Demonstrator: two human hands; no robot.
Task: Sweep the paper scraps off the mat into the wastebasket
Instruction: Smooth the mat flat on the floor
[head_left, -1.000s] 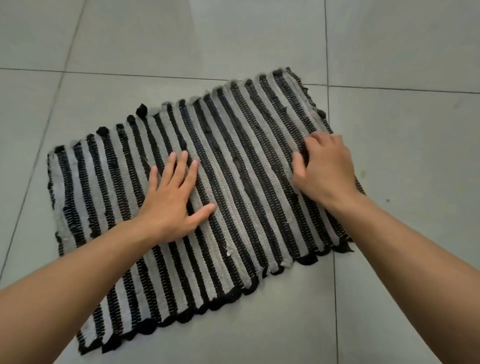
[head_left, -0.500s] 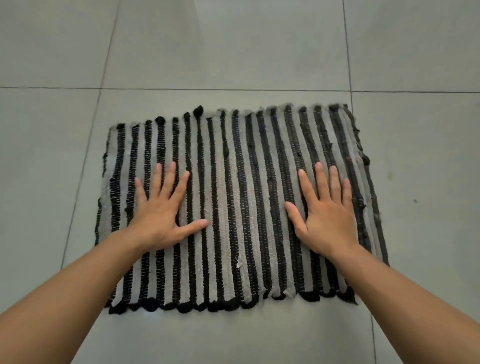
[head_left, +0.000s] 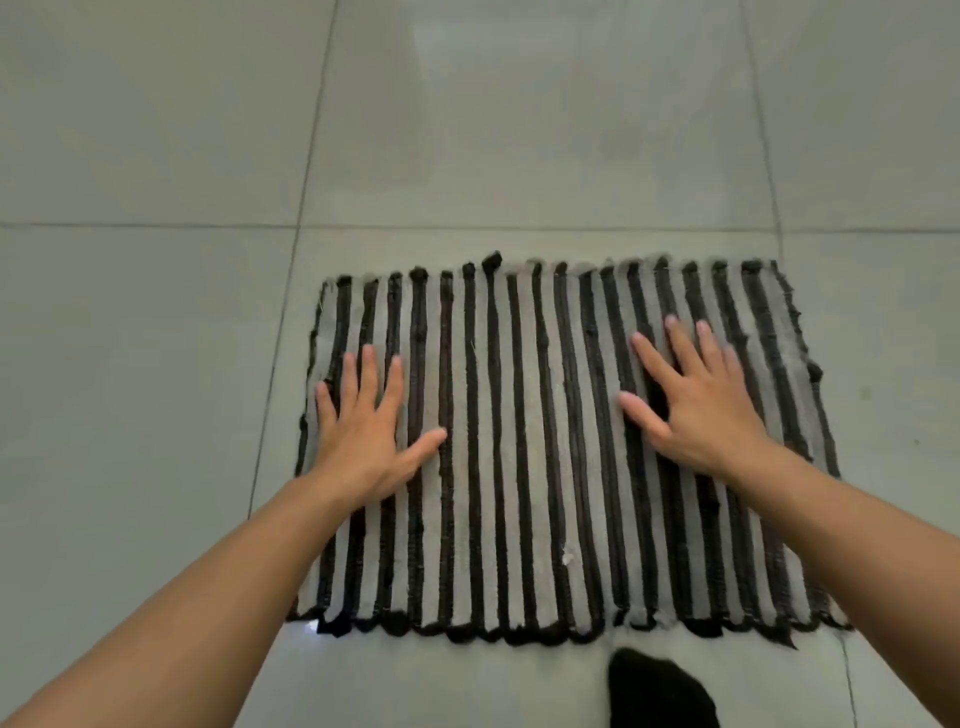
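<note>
A woven mat (head_left: 524, 457) with black and grey stripes lies flat and square on the tiled floor. My left hand (head_left: 366, 431) rests palm down on its left part, fingers spread. My right hand (head_left: 696, 400) lies palm down on the right part, fingers apart too. Neither hand holds anything. I see no paper scraps on the mat, only a small white fleck (head_left: 568, 557) near its front middle. No wastebasket is in view.
Pale grey floor tiles (head_left: 156, 364) with grout lines surround the mat on all sides. A black shape, possibly a socked foot (head_left: 660, 691), shows at the bottom edge just in front of the mat.
The mat, skewed a second ago, now lies square to me. My right hand went from gripping the right edge to lying flat. The view has pulled back, showing more floor and the black shape.
</note>
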